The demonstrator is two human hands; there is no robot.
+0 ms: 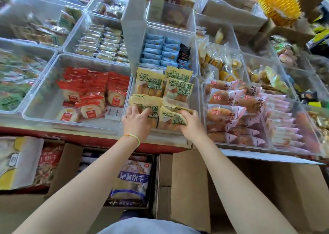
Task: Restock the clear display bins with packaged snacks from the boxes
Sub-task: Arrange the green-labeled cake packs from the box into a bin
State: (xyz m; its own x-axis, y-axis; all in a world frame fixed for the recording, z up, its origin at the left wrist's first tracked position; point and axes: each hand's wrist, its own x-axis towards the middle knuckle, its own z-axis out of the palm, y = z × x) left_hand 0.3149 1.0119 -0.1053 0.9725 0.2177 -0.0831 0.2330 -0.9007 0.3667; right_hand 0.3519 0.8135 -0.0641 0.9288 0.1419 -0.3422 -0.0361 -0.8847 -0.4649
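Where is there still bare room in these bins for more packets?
The red-packet bin has bare floor along its left side and front, beside the red packets. The middle bin, where both hands grip yellow packets, is nearly full. The pink-packet bin is packed tight.

Yellow snack packs [150,84] with green print, bread visible inside, stand in two rows in the middle clear bin [195,91]. Front two packs [142,103] lean crumpled at the bin's near end, hands gripping them. Open cardboard box [188,185] below the shelf edge, flap up, inside dark.
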